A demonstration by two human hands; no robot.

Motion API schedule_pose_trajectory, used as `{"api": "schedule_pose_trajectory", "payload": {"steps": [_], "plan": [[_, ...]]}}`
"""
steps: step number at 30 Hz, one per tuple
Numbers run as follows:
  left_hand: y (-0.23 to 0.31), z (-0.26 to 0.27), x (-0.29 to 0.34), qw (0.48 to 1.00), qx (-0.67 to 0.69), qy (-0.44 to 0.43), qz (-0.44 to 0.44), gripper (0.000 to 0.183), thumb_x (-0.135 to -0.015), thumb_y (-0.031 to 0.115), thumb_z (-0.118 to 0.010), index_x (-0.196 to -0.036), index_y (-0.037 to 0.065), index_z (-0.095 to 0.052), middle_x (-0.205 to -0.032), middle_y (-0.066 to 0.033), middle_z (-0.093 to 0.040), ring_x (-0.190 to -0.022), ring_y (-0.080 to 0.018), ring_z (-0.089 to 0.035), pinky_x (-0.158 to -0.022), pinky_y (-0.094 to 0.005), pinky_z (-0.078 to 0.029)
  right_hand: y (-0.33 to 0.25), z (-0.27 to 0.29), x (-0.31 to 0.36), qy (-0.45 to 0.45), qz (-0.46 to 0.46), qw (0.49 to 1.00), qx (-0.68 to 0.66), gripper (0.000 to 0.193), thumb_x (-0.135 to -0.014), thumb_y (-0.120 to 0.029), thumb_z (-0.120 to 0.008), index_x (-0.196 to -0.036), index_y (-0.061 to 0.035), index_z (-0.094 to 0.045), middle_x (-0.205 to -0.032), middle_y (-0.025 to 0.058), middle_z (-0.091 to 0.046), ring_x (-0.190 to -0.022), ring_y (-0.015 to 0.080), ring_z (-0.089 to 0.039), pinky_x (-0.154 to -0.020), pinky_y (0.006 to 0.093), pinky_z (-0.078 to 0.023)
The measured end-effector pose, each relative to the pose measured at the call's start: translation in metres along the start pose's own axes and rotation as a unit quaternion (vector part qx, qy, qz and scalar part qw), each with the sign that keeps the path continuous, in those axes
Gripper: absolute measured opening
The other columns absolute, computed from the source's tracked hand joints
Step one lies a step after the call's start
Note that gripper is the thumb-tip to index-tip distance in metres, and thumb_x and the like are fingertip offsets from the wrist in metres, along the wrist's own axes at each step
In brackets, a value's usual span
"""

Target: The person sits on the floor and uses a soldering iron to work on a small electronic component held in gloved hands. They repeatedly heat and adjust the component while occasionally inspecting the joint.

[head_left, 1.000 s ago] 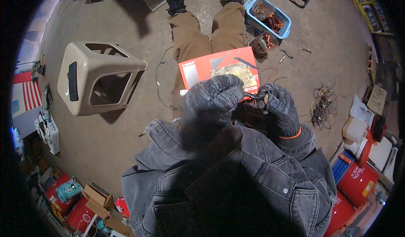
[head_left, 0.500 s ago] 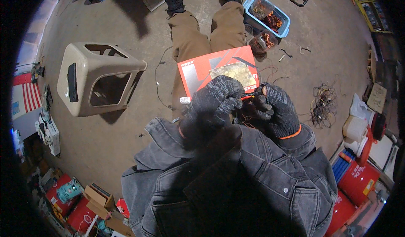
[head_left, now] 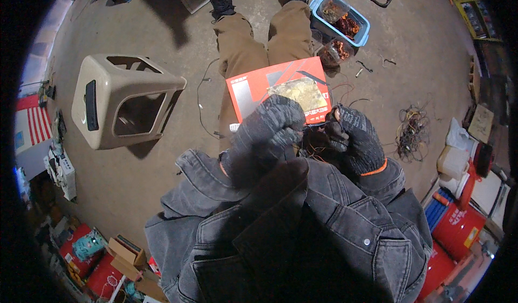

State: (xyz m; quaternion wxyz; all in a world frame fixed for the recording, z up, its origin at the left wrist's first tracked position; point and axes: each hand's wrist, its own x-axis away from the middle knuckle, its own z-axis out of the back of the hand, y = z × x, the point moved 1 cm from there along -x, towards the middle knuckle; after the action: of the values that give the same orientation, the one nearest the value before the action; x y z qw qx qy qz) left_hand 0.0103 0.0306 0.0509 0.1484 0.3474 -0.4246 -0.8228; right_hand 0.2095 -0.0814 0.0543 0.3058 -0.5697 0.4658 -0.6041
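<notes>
A red box [head_left: 259, 84] lies across the legs of the seated person, and a worn yellowish sheet [head_left: 299, 95] rests on top of it. Both hands wear dark grey knitted gloves. The left hand [head_left: 278, 122] is at the near edge of the red box and covers a part of it from view. Its fingers are bent inward, but I cannot tell whether they are grasping something. The right hand [head_left: 353, 135] is just beside the near right corner of the red box, with the fingers curled and the thumb side turned to the left hand. What is inside its fingers is dark and too shaded, so I cannot tell what it grasps. Some thin reddish wires [head_left: 314, 151] show between the two hands, on the near side of the red box, close to the jacket [head_left: 345, 211].

Beyond the red box, to the right, a light blue basin [head_left: 366, 29] stands on the floor, and near it is a clear container [head_left: 337, 51] with copper-coloured pieces. To the right of the red box, well apart from it, lies a tangle of wires [head_left: 413, 133]. To the left of the red box, a beige stool [head_left: 102, 79] lies on its side, and a dark cord [head_left: 199, 90] runs between them.
</notes>
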Motion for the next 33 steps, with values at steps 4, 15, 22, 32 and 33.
{"api": "schedule_pose_trajectory", "payload": {"steps": [4,15,22,32,33], "plan": [[0.011,0.001,0.002,0.872,0.325,0.052,0.363,0.012,-0.079,0.003,-0.062,-0.09,0.001,-0.058,-0.085,-0.011,-0.057,-0.077,-0.0249,-0.057,-0.066,-0.0371,-0.048,-0.007,0.002,-0.006,-0.001,0.029,0.986,0.164,0.02,-0.094,-0.017,-0.056,-0.102,-0.0016,-0.065,-0.086,0.0123,-0.065,-0.075,0.0165,-0.062,-0.068,0.0315,-0.049],[0.006,0.005,-0.005,0.994,-0.041,0.013,0.096,0.018,-0.075,-0.001,-0.064,-0.093,-0.006,-0.064,-0.102,-0.019,-0.063,-0.093,-0.0357,-0.061,-0.079,-0.0423,-0.051,-0.02,-0.017,-0.003,0.12,0.106,0.936,0.314,0.017,-0.082,-0.01,-0.068,-0.098,-0.0028,-0.068,-0.084,0.0133,-0.068,-0.074,0.0228,-0.066,-0.068,0.0326,-0.05],[-0.001,-0.006,0.0,0.981,-0.184,0.016,-0.06,0.017,-0.071,0.003,-0.069,-0.087,0.0,-0.064,-0.098,-0.0168,-0.065,-0.086,-0.0334,-0.065,-0.073,-0.0412,-0.053,-0.025,-0.019,-0.002,0.056,0.147,0.929,0.336,0.011,-0.084,-0.012,-0.067,-0.09,-0.0031,-0.067,-0.077,0.0141,-0.065,-0.07,0.0265,-0.064,-0.063,0.0348,-0.049],[-0.007,0.003,0.006,0.977,-0.146,-0.133,-0.074,0.025,-0.079,0.011,-0.061,-0.103,0.003,-0.062,-0.101,-0.0158,-0.062,-0.096,-0.0343,-0.061,-0.08,-0.0431,-0.049,-0.014,-0.007,-0.01,-0.035,0.018,0.992,0.119,0.022,-0.09,-0.024,-0.061,-0.086,-0.0024,-0.065,-0.07,0.0085,-0.061,-0.063,0.0176,-0.057,-0.063,0.0315,-0.046],[-0.008,0.003,0.004,0.983,-0.095,-0.137,-0.071,0.025,-0.08,0.011,-0.059,-0.104,0.004,-0.062,-0.102,-0.0157,-0.062,-0.097,-0.0342,-0.061,-0.08,-0.0429,-0.049,-0.013,-0.007,-0.011,-0.043,0.013,0.993,0.108,0.023,-0.091,-0.025,-0.06,-0.086,-0.0026,-0.065,-0.071,0.0081,-0.062,-0.065,0.0172,-0.057,-0.063,0.0315,-0.045]]}}
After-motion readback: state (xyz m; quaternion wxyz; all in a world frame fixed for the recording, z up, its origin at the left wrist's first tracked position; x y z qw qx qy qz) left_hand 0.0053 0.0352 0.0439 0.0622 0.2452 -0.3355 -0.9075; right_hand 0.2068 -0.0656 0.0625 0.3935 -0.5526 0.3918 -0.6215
